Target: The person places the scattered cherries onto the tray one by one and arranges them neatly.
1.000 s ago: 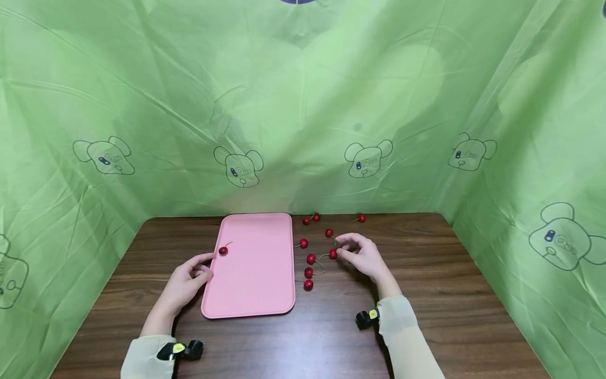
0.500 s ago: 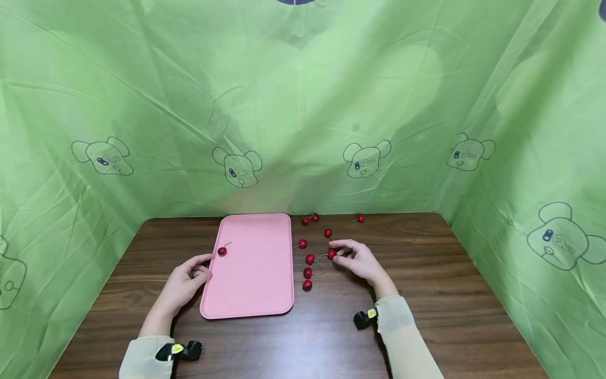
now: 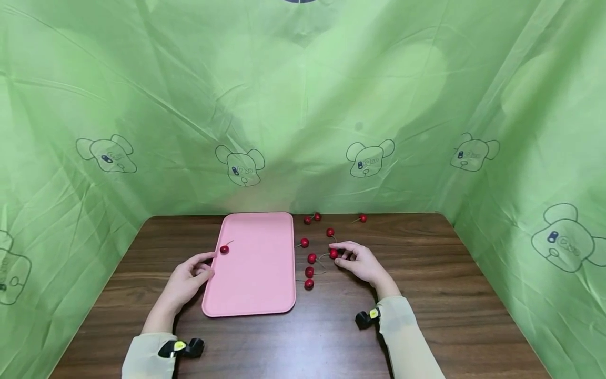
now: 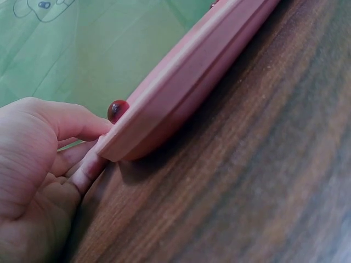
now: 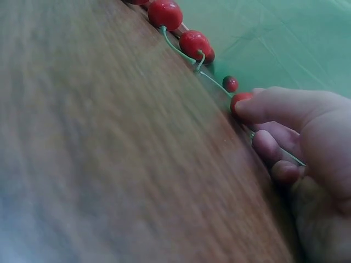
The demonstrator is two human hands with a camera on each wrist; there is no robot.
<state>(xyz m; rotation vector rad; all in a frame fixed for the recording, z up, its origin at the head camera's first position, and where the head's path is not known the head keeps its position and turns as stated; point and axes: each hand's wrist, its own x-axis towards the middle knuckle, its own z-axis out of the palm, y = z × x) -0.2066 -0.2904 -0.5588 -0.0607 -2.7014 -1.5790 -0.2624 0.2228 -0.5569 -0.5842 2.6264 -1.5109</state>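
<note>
In the head view my left hand is at the left rim of a pink tray. Seen from the left wrist, its fingertips hold the rim of the tray. One red cherry with a stem lies on the tray, close to those fingers. My right hand pinches another cherry between thumb and fingers, low over the wooden table. In the right wrist view, the thumb covers part of this cherry, and its thin green stem reaches toward the neighbouring cherries.
Between tray and right hand lie several loose cherries, such as one at the front and one beside the tray. Farther back are a pair and a lone cherry. A green curtain encloses the table's back and sides.
My right hand's fingers have lowered and closed in on the cherry. The left hand, the tray and the other cherries stay put, apart from a slight shift of the view.
</note>
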